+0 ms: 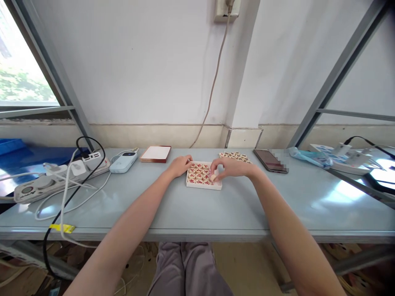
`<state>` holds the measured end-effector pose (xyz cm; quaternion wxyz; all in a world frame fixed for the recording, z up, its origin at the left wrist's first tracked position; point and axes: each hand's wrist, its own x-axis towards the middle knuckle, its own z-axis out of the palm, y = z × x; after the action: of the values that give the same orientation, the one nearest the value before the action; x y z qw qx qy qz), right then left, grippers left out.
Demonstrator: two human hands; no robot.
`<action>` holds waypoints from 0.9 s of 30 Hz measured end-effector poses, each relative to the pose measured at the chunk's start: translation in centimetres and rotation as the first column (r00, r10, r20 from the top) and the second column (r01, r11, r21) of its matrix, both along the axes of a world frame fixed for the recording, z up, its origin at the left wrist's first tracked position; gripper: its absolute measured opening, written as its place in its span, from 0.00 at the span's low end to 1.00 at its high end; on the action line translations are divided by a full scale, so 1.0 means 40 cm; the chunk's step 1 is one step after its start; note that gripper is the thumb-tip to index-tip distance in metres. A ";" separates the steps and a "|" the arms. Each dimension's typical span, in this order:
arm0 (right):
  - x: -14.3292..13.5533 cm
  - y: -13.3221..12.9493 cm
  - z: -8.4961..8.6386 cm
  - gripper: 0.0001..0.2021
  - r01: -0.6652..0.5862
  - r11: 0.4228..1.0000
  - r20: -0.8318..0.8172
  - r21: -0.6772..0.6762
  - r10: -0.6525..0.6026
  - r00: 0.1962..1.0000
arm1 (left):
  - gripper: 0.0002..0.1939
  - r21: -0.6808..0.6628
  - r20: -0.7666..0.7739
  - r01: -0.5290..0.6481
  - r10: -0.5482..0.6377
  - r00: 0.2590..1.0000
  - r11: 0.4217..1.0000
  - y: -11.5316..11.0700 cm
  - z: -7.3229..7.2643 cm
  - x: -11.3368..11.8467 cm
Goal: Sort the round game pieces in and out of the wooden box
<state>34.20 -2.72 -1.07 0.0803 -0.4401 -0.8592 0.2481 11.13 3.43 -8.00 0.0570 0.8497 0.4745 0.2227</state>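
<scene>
A shallow white box [204, 186] lies on the table in front of me, holding rows of round xiangqi pieces [199, 171] with red characters. My left hand [180, 165] has its fingers curled at the box's far left corner, gripping the edge. Over the right side of the box, my right hand [231, 167] pinches a pale round xiangqi piece [213, 177] between thumb and fingers. The right hand partly hides the last column. Just behind that hand, more xiangqi pieces [234, 156] with dark characters lie grouped on the table.
A box lid [155, 153] lies at the back left, beside a light blue power bank [124, 162]. Farther left are a power strip [61, 176] and loose cables. A phone [270, 160] and a blue plastic bag [310, 158] lie to the right. The grey table [197, 213] ends near my lap.
</scene>
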 end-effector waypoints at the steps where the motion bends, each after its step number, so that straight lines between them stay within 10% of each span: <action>1: 0.009 0.004 0.002 0.13 0.047 0.999 -0.049 0.014 -0.047 0.998 | 0.12 0.000 -0.001 0.001 -0.001 1.000 1.000 -0.001 0.001 0.000; 8: 0.088 0.057 -0.034 0.18 0.532 0.837 -0.154 0.128 -0.514 0.844 | 0.12 -0.042 -0.002 -0.011 0.011 1.000 0.999 -0.013 0.012 0.001; 27: 0.113 0.088 -0.074 0.17 0.542 0.809 0.141 0.228 -0.578 0.804 | 0.13 -0.031 -0.004 0.000 -0.001 1.000 1.000 -0.018 0.016 0.001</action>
<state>38.73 0.80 -4.03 0.1006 -0.6890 -0.7121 0.0899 11.16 2.72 -7.37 0.0692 0.8493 0.4778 0.2135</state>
